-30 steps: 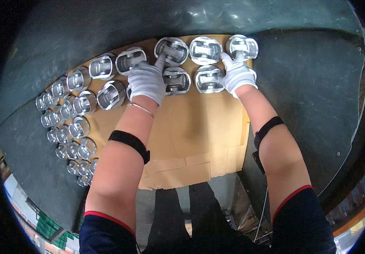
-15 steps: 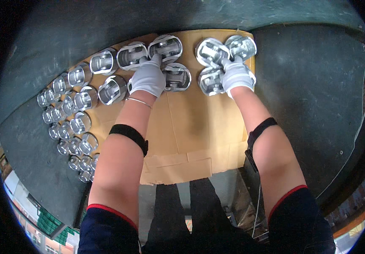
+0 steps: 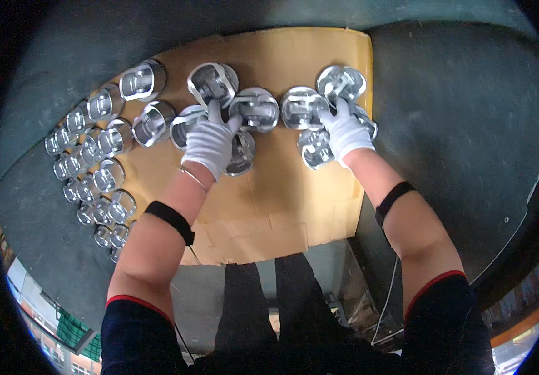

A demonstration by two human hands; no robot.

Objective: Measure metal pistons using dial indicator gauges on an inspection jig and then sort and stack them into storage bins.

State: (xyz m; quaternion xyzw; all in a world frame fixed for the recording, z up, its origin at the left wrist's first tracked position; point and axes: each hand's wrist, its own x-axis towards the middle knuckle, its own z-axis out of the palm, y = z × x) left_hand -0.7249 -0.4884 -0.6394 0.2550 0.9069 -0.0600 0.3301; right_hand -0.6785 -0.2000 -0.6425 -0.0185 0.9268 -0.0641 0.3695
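Shiny metal engine pistons stand on a cardboard sheet, hollow side up. My left hand (image 3: pixel 210 144), in a white glove, has its fingers curled down among a cluster of them: a far piston (image 3: pixel 213 81), one to the right (image 3: pixel 255 109), one to the left (image 3: pixel 185 127) and a near one (image 3: pixel 241 154), partly hidden. My right hand (image 3: pixel 349 132), likewise gloved, grips within another cluster: a far piston (image 3: pixel 342 81), one on the left (image 3: pixel 302 107), a near one (image 3: pixel 316 149) and one mostly covered by the hand. Fingertips of both hands are partly hidden.
More pistons (image 3: pixel 141 81) stand in slanting rows at the left, reaching down to the near left. The cardboard (image 3: pixel 276 206) lies on a dark surface (image 3: pixel 457 144) that rises beyond its far edge. My legs (image 3: pixel 244 306) show below the cardboard's near edge.
Both hands have drawn their piston clusters nearer over the cardboard. The left cluster has parted from the far row, and the two clusters now stand closer together. The view has shifted slightly.
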